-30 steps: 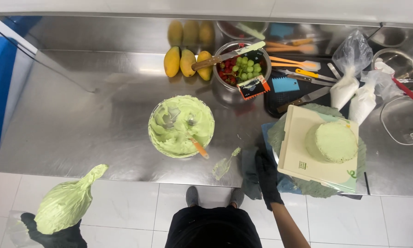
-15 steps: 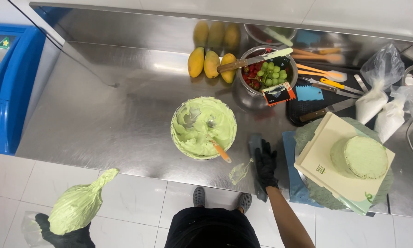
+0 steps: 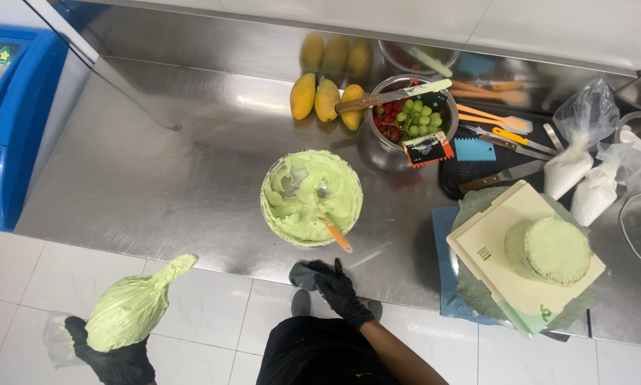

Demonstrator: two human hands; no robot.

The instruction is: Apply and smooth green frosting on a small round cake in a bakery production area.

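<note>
A piping bag (image 3: 136,308) bulging with pale green cream sits at seven o'clock in the head view, out over the white tiled floor (image 3: 213,314), clear of the steel counter (image 3: 163,178). The gloved left hand (image 3: 113,360) cups it from below, fingers wrapped round its base. The gloved right hand (image 3: 339,292) rests at the counter's near edge, fingers curled together on a dark cloth (image 3: 304,273). Just above, at twelve o'clock from that hand, stands a bowl of green cream (image 3: 311,196) with an orange-handled spatula (image 3: 332,232). At three o'clock lies a green cake (image 3: 548,249) on a cream board (image 3: 488,242).
</note>
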